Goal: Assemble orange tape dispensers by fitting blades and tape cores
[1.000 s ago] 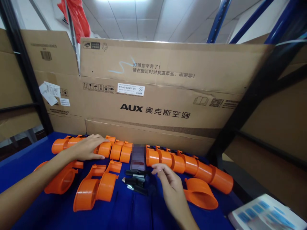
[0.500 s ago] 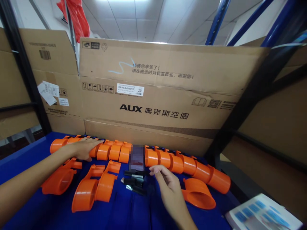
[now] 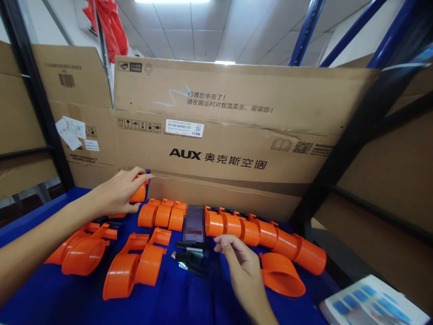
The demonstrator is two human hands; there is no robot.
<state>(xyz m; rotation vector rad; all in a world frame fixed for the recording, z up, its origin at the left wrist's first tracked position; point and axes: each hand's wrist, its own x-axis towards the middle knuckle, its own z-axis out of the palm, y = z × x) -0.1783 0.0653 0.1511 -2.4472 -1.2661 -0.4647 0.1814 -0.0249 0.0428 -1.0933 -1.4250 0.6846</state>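
My left hand (image 3: 123, 189) is raised at the back left, its fingers closed around an orange plastic cup (image 3: 139, 193) with a side tab. The hand hides part of that cup. My right hand (image 3: 241, 259) hovers over the blue surface with its fingers curled and thumb drawn in; I see nothing between them. Just left of its fingertips lie several black-and-silver pieces (image 3: 190, 258), one having a toothed metal edge. Behind them a dark phone-like slab (image 3: 194, 228) stands between two rows of orange cups (image 3: 163, 216).
More orange cups with tabs lie in front on the blue surface (image 3: 172, 298), at left (image 3: 84, 257) and right (image 3: 282, 277). A large cardboard sheet (image 3: 216, 149) forms the back wall, between dark rack posts (image 3: 318, 189). A white-and-blue box (image 3: 372, 302) sits front right.
My left hand has lifted from the back row, moving up with an orange cup in it. The row's left end looks thinner, and another cup shows at the front left. My right hand has hardly moved.
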